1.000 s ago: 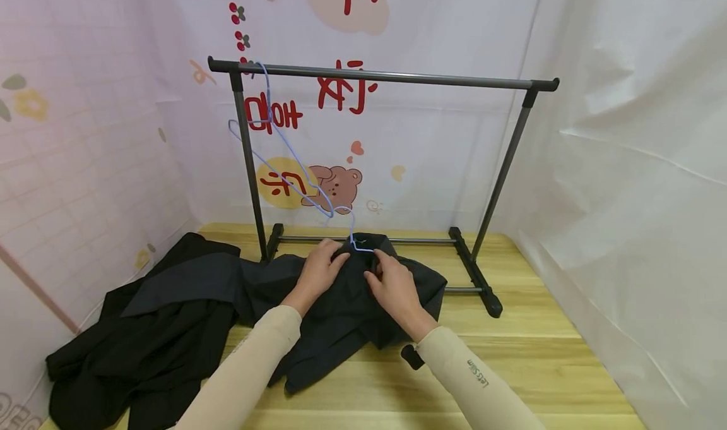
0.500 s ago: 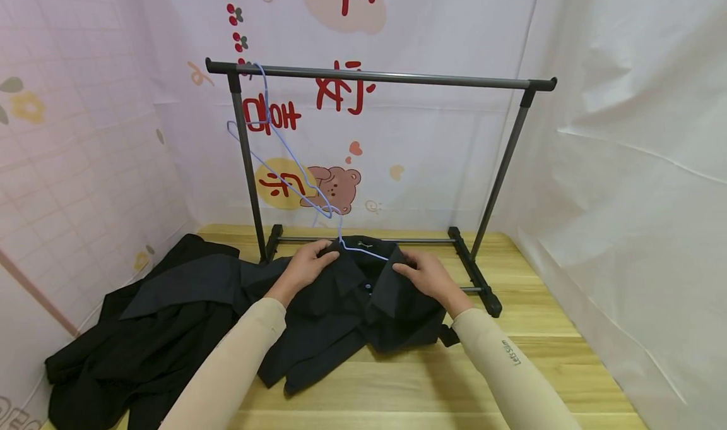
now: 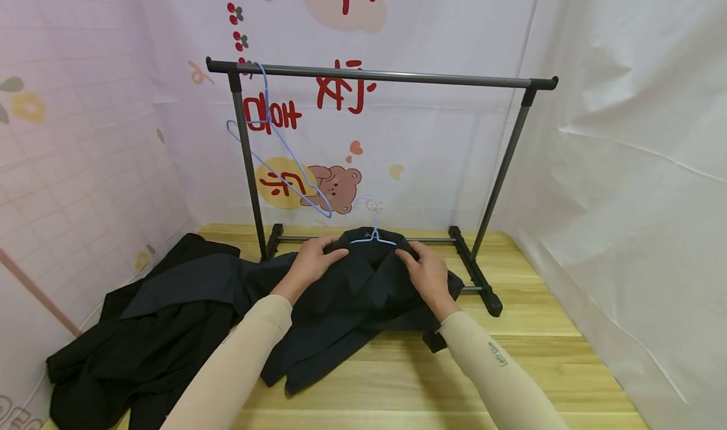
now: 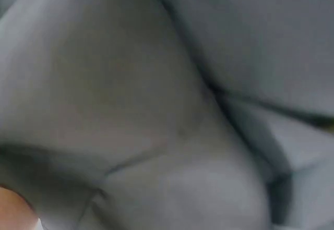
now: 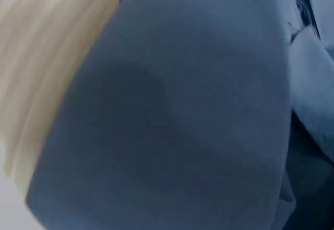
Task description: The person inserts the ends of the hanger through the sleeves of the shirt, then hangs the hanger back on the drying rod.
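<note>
A dark button-up shirt (image 3: 363,297) lies bunched on the table in the head view, its collar toward the rack. Inside the neck opening sits a thin light-blue hanger (image 3: 375,235), its arms reaching under the cloth and its hook leaning away behind the collar. My left hand (image 3: 312,262) pinches the shirt at the left side of the collar, thumb on top. On the opposite side, my right hand (image 3: 430,273) grips the cloth in the same way. Close dark fabric fills most of the left wrist view (image 4: 130,99) and the right wrist view (image 5: 172,115).
A dark metal clothes rack (image 3: 386,76) stands behind the shirt. Another blue hanger (image 3: 289,155) hangs at its left end. More dark clothes (image 3: 153,329) lie heaped on the wooden table (image 3: 511,379) at the left, overlapping the shirt's sleeve.
My right hand left the hanger for the collar's right side, then came slightly back left. The hanger has shifted right, its hook swinging from left to the middle. The collar is spread wider.
</note>
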A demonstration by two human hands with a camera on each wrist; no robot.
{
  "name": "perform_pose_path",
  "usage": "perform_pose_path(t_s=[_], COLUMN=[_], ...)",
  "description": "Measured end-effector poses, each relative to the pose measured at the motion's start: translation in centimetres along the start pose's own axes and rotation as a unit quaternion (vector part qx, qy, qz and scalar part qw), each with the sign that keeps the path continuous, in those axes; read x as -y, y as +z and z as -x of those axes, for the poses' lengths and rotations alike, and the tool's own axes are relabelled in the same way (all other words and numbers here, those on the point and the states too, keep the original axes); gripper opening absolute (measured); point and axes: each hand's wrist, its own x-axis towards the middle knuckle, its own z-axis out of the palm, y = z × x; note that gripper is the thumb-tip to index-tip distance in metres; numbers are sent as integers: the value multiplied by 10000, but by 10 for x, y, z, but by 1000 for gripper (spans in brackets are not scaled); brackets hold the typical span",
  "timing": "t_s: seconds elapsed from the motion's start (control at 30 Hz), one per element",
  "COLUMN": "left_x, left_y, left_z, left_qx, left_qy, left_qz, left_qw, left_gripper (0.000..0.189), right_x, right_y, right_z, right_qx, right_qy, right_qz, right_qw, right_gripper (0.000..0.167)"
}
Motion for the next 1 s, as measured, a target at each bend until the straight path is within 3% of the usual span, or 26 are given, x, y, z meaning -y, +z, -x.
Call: perform_pose_path(t_s=[0.1, 0.27, 0.43, 0.57, 0.8, 0.87, 1.0], left_x=[11, 27, 31, 26, 5, 2, 2], left_y=[-10, -27, -39, -33, -7, -3, -3], left_z=[0, 3, 7, 5, -5, -5, -5], left_qx=[-68, -215, -471, -518, -282, -239, -221], left_qy=[-90, -137, -215, -40, 921, 981, 730], left_qz=[-190, -458, -780, -1075, -1275, -1127, -761], left_qw=[9998, 9986, 9956, 9928, 9872, 9885, 9942], left_gripper=[38, 34, 34, 44, 53, 47, 39], right_x=[-7, -15, -20, -23, -13, -10, -8], right_y=[-6, -12, -12, -9, 0, 2, 4], right_z=[-2, -5, -6, -6, -4, -4, -2], right_qx=[-272, -370, -471, -335, -45, -16, 101], right_qy=[282, 573, 809, 714, 706, 702, 699], right_qz=[-219, -496, -522, -658, -976, -981, -932], right_qw=[9990, 9964, 9942, 9947, 9927, 9927, 9931], right_gripper=[33, 30, 28, 26, 28, 29, 30])
